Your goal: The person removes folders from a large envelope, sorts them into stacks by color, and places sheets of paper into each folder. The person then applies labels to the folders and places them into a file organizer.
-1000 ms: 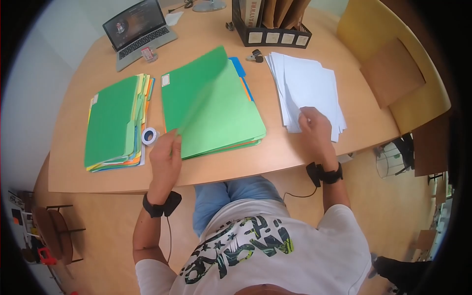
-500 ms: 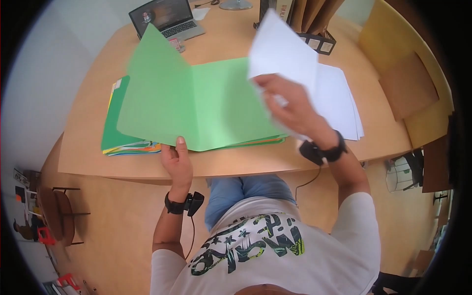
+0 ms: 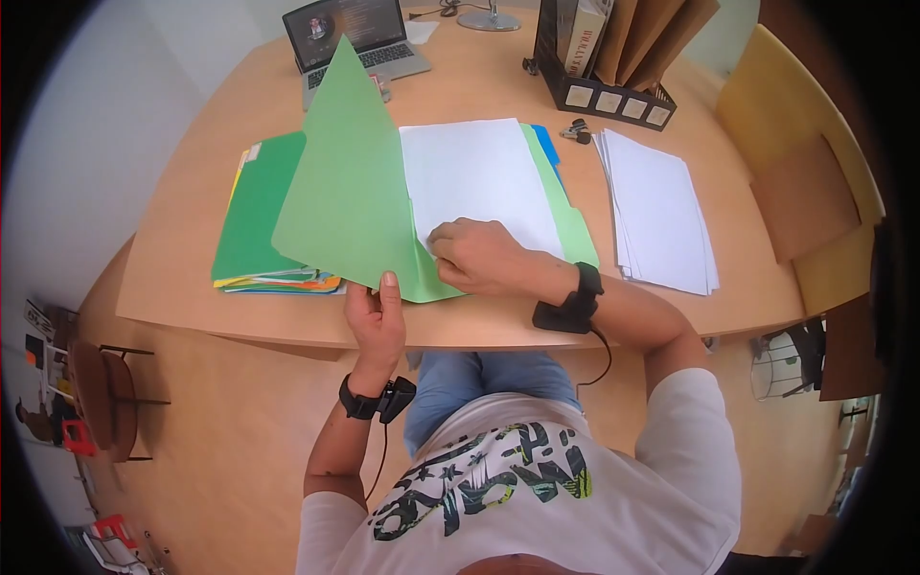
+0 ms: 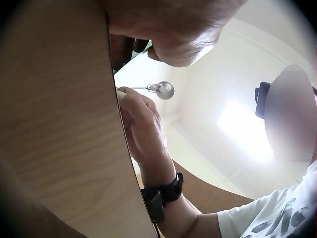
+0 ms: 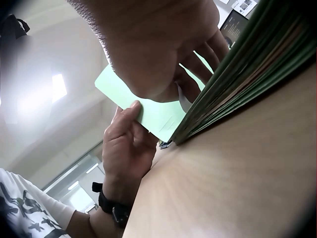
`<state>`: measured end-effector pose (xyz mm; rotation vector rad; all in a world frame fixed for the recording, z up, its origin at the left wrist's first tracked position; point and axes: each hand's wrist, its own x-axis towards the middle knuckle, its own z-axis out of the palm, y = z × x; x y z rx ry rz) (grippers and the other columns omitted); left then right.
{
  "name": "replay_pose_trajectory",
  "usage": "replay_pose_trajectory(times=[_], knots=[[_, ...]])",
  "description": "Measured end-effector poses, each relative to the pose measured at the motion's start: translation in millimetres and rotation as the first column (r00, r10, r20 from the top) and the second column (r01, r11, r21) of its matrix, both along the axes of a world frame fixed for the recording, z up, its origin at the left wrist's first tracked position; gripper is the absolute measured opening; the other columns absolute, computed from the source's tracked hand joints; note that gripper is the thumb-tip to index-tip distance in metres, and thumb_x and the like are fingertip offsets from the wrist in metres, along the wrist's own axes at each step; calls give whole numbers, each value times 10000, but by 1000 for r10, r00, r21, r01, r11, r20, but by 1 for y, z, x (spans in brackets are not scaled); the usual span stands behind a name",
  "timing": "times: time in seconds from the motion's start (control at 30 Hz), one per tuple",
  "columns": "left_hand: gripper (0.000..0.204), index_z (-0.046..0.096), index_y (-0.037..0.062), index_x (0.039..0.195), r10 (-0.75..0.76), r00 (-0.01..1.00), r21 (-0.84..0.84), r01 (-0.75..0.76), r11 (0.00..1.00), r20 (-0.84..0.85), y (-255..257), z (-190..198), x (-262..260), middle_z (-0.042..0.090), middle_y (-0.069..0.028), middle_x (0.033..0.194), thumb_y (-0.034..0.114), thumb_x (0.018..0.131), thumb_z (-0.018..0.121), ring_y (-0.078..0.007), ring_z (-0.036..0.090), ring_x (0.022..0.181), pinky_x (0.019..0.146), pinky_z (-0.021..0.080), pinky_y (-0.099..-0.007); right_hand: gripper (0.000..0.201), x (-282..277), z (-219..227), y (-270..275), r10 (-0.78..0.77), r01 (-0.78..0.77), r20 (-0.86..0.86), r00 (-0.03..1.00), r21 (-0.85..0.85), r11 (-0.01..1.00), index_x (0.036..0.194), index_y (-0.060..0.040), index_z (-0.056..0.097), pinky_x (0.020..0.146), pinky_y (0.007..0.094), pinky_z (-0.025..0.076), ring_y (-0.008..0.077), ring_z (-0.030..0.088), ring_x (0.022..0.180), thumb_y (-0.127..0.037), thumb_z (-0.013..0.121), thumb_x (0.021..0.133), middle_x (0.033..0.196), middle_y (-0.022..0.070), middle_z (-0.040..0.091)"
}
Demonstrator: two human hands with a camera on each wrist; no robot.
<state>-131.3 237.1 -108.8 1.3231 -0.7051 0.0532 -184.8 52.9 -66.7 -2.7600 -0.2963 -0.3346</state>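
Observation:
A light green file folder (image 3: 345,206) lies opened on top of a pile of folders, its left cover tilted up. My left hand (image 3: 377,321) pinches the lower edge of that cover, thumb on the inner face. White paper (image 3: 479,172) lies on the folder's right half. At its lower left corner, beside the fold, my right hand (image 3: 479,257) holds the paper between thumb and bent fingers. The right wrist view shows the paper's edge (image 5: 184,99) curving by the thumb, above the stacked folder edges (image 5: 233,79).
Left of the open folder is another pile of coloured folders (image 3: 257,211), partly covered by the raised cover. A stack of white paper (image 3: 661,211) lies to the right. Farther back are a laptop (image 3: 393,67), a small black object (image 3: 577,132) and a black file organizer (image 3: 609,105).
My left hand has turned the green cover open to the left. My right hand has carried paper from the right stack leftward and laid it in the folder.

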Motion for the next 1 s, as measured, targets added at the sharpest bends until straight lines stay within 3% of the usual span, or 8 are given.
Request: replay_pose_trajectory(times=[0.37, 0.47, 0.53, 0.6, 0.67, 0.87, 0.9, 1.0], knots=[[252, 468, -42, 1179, -7, 999, 37, 5, 999, 53, -2, 1, 0, 535, -107, 1107, 80, 960, 495, -151, 539, 978, 843, 459, -297, 229, -13, 12, -3, 67, -70, -28, 997, -131, 989, 817, -15, 620, 706, 413, 509, 307, 598, 904, -235, 559, 830, 1044, 139, 620], [229, 519, -46, 1111, 31, 998, 96, -36, 995, 45, -5, 3, 0, 575, -128, 1049, 94, 932, 539, -195, 576, 909, 808, 469, -331, 231, -28, 34, -3, 90, -83, 187, 978, -43, 996, 813, -36, 594, 692, 390, 510, 304, 607, 896, -266, 592, 836, 1037, 135, 621], [188, 562, -45, 1028, 33, 975, 265, -92, 960, 220, -3, 8, 8, 600, -140, 974, 94, 901, 567, -231, 587, 858, 765, 469, -355, 172, -46, 61, 6, 189, -189, 276, 942, -24, 982, 857, -64, 597, 670, 361, 510, 288, 620, 862, -231, 618, 821, 1017, 119, 622], [152, 592, -43, 951, 65, 938, 319, -181, 930, 340, -4, 3, 15, 615, -150, 898, 89, 875, 581, -263, 589, 814, 733, 465, -373, 161, -72, 96, 23, 387, -447, 396, 833, 68, 892, 909, -64, 606, 640, 349, 508, 269, 620, 802, -177, 637, 798, 978, 113, 615], [125, 601, -41, 893, 109, 918, 324, -243, 914, 381, -10, -10, 20, 614, -154, 828, 77, 857, 577, -284, 581, 773, 710, 457, -383, 175, -93, 107, 53, 344, -466, 595, 727, 60, 883, 932, -43, 616, 617, 344, 500, 249, 607, 775, -148, 622, 793, 935, 110, 607], [88, 554, -46, 806, -20, 945, 512, -160, 844, 328, -17, 19, 17, 553, -148, 692, 39, 815, 531, -305, 515, 635, 640, 415, -408, 279, -114, 136, 71, 378, -234, 762, 525, -297, 926, 808, 2, 662, 616, 300, 467, 180, 566, 680, -273, 635, 846, 821, 88, 616], [83, 544, -44, 796, -29, 937, 511, -165, 844, 349, -17, 17, 17, 542, -147, 687, 35, 810, 524, -307, 503, 630, 629, 405, -413, 286, -112, 129, 66, 353, -136, 814, 461, -328, 935, 804, -2, 657, 629, 306, 476, 180, 566, 685, -283, 634, 848, 835, 91, 623], [73, 525, -43, 777, -21, 917, 484, -191, 854, 399, -16, 11, 16, 520, -149, 684, 24, 798, 507, -313, 478, 625, 612, 385, -424, 283, -119, 124, 48, 348, -125, 860, 374, -324, 938, 881, -25, 651, 644, 330, 493, 192, 573, 706, -305, 634, 846, 869, 86, 647]])
